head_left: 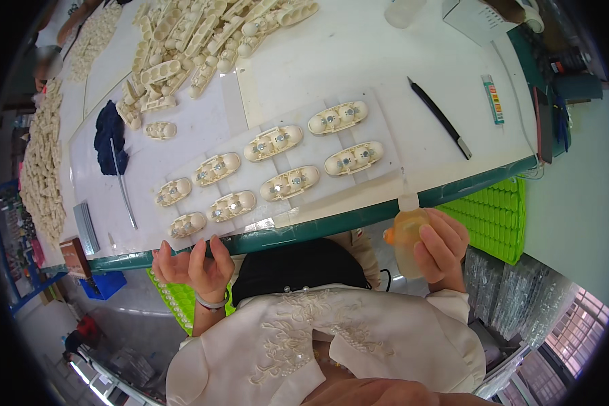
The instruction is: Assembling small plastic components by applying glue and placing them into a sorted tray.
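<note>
My right hand (445, 247) grips a translucent squeeze bottle (409, 233) of yellowish liquid at the table's front edge. Its thin nozzle points up and away from me; an orange part shows on its left side. My left hand (197, 269) rests at the edge further left, palm up, fingers apart and loosely curled, with nothing in them. Beyond both hands, several cream oval plastic pieces (289, 183) with small round metal parts in them stand in two rows on a pale board (379, 122). The nearest one to my left hand is an oval piece (186, 224) at the row's left end.
A heap of cream plastic parts (183, 40) lies at the back, with smaller parts (44, 169) piled far left. A dark blue cloth (109, 139), a thin rod (123, 189) and grey strips (86, 228) lie left. Black tweezers (440, 118) lie right. Green trays (487, 216) sit below the edge.
</note>
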Demonstrator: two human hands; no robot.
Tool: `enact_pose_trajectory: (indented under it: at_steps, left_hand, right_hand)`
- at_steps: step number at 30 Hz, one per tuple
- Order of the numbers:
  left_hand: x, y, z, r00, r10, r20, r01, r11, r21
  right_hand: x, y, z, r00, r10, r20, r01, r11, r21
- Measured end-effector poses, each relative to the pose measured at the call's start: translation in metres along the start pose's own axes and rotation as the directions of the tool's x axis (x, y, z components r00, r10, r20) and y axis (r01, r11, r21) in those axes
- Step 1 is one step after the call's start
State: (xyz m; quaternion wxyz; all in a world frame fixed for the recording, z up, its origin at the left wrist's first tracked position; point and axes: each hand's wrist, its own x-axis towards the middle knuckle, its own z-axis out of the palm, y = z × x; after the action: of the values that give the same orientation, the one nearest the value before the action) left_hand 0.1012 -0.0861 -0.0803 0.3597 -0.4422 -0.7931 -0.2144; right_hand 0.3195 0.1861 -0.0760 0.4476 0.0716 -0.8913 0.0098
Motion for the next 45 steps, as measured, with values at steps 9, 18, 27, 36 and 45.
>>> enact_pose_trajectory:
  at_steps: [9, 18, 27, 36, 45]
  left_hand:
    - [0.004, 0.006, 0.003, 0.999, -0.040, -0.021, 0.039, 0.997, -0.061]
    - [0.022, 0.018, -0.019, 0.996, 0.065, 0.058, -0.036, 0.917, -0.398]
    - [0.017, 0.020, -0.015, 0.996, -0.024, 0.089, 0.061, 0.897, -0.438]
    - [0.068, -0.037, -0.044, 0.994, -0.029, 0.102, 0.050, 0.976, -0.210]
    - [0.121, -0.242, -0.007, 0.738, -0.540, 0.404, 0.629, 0.767, -0.124]
  right_hand:
    - [0.003, 0.004, 0.002, 0.700, 0.651, -0.293, -0.655, 0.749, 0.096]
    - [0.021, -0.002, 0.004, 0.219, 0.937, 0.273, -0.402, -0.169, 0.900]
    - [0.033, -0.011, 0.001, 0.307, 0.902, 0.304, -0.398, -0.168, 0.902]
    - [0.087, 0.015, -0.009, 0.374, 0.806, 0.459, -0.744, -0.035, 0.668]
    - [0.240, 0.007, 0.094, 0.588, 0.210, 0.781, -0.796, 0.318, 0.515]
